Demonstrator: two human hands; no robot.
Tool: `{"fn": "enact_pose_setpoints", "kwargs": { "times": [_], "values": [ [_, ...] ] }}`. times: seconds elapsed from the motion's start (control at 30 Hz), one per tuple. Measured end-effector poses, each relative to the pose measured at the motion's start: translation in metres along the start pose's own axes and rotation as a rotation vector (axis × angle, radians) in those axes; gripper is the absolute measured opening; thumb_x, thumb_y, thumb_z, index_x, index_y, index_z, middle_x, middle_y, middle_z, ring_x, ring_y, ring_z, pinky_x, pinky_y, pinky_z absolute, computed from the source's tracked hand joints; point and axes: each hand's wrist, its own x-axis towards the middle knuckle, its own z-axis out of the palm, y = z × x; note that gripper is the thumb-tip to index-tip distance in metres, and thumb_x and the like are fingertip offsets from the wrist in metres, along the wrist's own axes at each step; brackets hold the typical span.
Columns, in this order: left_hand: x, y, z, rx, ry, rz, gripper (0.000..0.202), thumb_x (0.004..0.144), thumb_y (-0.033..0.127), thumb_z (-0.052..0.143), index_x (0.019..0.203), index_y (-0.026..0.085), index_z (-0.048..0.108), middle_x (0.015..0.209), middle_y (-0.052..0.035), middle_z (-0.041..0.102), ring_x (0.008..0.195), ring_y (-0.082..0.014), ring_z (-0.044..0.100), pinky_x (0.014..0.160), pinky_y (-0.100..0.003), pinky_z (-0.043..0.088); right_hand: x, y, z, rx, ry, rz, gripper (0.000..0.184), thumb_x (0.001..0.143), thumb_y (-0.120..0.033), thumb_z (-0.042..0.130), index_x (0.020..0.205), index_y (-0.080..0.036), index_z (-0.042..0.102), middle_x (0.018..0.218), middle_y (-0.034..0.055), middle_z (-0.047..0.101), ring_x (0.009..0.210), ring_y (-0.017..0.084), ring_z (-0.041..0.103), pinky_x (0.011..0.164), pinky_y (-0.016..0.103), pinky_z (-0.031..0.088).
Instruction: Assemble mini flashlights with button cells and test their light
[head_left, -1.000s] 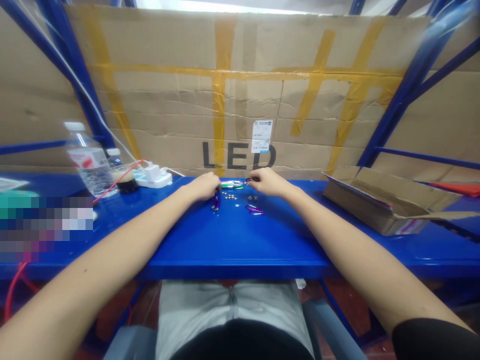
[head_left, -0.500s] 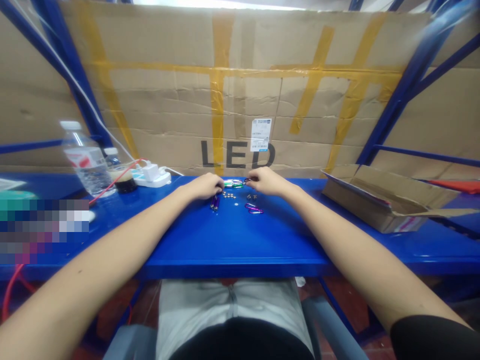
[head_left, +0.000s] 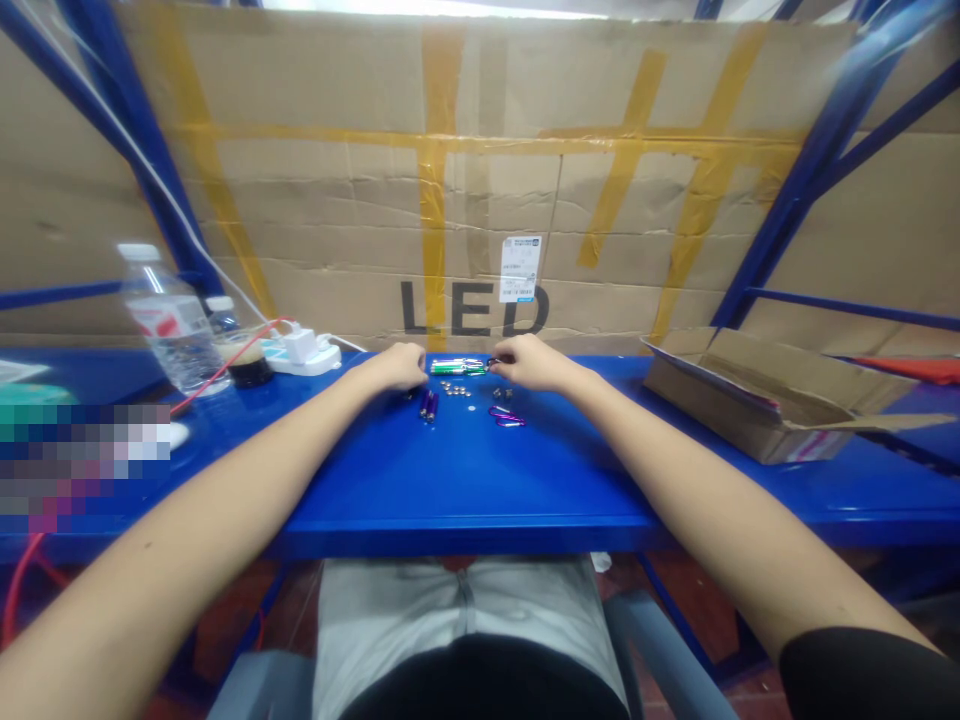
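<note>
My left hand (head_left: 405, 367) is at the back of the blue table, fingers curled down, close to the left end of the green and silver tubes (head_left: 456, 367). What it grips, if anything, is hidden. At the right end of those tubes, my right hand (head_left: 526, 362) pinches a small dark piece too tiny to name. Between the hands lie small round metal parts (head_left: 456, 390) and, further right, a few silver bits (head_left: 502, 393). Two purple tubes (head_left: 429, 405) lie below my left hand. A purple carabiner (head_left: 508, 418) rests below my right hand.
An opened cardboard box (head_left: 750, 400) stands on the right. To the left are a water bottle (head_left: 169, 325), a dark-liquid bottle (head_left: 247, 365) and a white power strip (head_left: 319, 357) with cables. A large cardboard panel (head_left: 337, 220) closes off the back.
My left hand has shifted left, away from the green tubes, uncovering more of them and the tops of the purple tubes. My right hand stays in place.
</note>
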Motion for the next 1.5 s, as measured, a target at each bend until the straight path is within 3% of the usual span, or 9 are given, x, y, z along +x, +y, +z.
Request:
{"fn": "enact_pose_setpoints", "kwargs": {
  "times": [0.07,0.13,0.4,0.5,0.67,0.8,1.0,1.5],
  "values": [
    [-0.005,0.006,-0.005,0.001,-0.171,-0.107,0.011,0.074,0.022,0.063,0.083,0.015,0.065,0.065,-0.0088,0.070,0.058,-0.0219,0.065,0.059,-0.030,0.050,0.000,0.000,0.000,0.006,-0.005,-0.001,0.015,0.085,-0.023,0.059,0.073,-0.015,0.064,0.068,0.0035,0.062,0.063,0.013,0.050,0.059,0.028,0.032],
    [-0.011,0.012,-0.008,-0.022,-0.243,-0.175,0.015,0.078,0.022,0.059,0.088,0.012,0.066,0.059,-0.0101,0.067,0.050,-0.0231,0.064,0.057,-0.033,0.052,0.000,0.000,0.001,0.009,-0.013,-0.006,0.015,0.085,-0.023,0.060,0.074,-0.015,0.065,0.069,0.0037,0.063,0.063,0.013,0.051,0.059,0.027,0.033],
    [-0.015,0.024,-0.005,-0.192,-0.265,-0.249,0.021,0.085,0.020,0.053,0.097,0.007,0.066,0.060,-0.0140,0.068,0.048,-0.0246,0.066,0.058,-0.036,0.055,0.000,-0.005,0.001,0.078,-0.067,-0.027,0.011,0.086,-0.019,0.060,0.081,-0.015,0.068,0.071,0.0043,0.067,0.064,0.014,0.058,0.061,0.027,0.039],
    [-0.015,0.024,-0.006,-0.161,-0.268,-0.237,0.028,0.088,0.029,0.054,0.102,0.008,0.065,0.065,-0.0148,0.070,0.049,-0.0241,0.067,0.056,-0.034,0.055,-0.001,-0.013,0.000,0.200,-0.115,0.043,0.005,0.086,-0.016,0.062,0.089,-0.014,0.066,0.069,0.0027,0.066,0.061,0.013,0.061,0.059,0.026,0.043],
    [-0.021,0.028,-0.011,-0.070,-0.278,-0.132,0.050,0.082,0.056,0.059,0.109,0.014,0.063,0.087,-0.0157,0.073,0.047,-0.0221,0.066,0.050,-0.032,0.054,-0.002,-0.016,0.004,0.349,-0.105,0.094,0.016,0.085,-0.012,0.064,0.098,-0.016,0.056,0.067,-0.0017,0.061,0.056,0.013,0.062,0.052,0.024,0.046],
    [-0.025,0.031,-0.012,-0.062,-0.330,-0.038,0.050,0.077,0.059,0.063,0.103,0.016,0.064,0.090,-0.0130,0.073,0.047,-0.0204,0.065,0.047,-0.029,0.051,-0.002,-0.012,0.006,0.356,-0.084,0.075,0.017,0.084,-0.012,0.065,0.093,-0.018,0.051,0.067,-0.0026,0.060,0.055,0.013,0.063,0.050,0.024,0.047],
    [-0.025,0.031,-0.009,-0.041,-0.305,-0.045,0.035,0.077,0.048,0.066,0.092,0.017,0.065,0.083,-0.0102,0.072,0.043,-0.0198,0.062,0.047,-0.031,0.050,-0.001,-0.011,0.006,0.323,-0.082,0.063,0.016,0.084,-0.011,0.065,0.090,-0.017,0.052,0.066,-0.0025,0.059,0.054,0.013,0.062,0.050,0.024,0.046],
    [-0.025,0.030,-0.004,-0.030,-0.191,-0.030,0.024,0.076,0.041,0.066,0.080,0.018,0.069,0.059,-0.0059,0.065,0.036,-0.0184,0.055,0.053,-0.031,0.047,-0.003,-0.015,0.005,0.295,-0.093,0.065,0.012,0.085,-0.012,0.063,0.089,-0.017,0.053,0.068,-0.0017,0.061,0.056,0.013,0.063,0.053,0.024,0.046]
  ]
}}
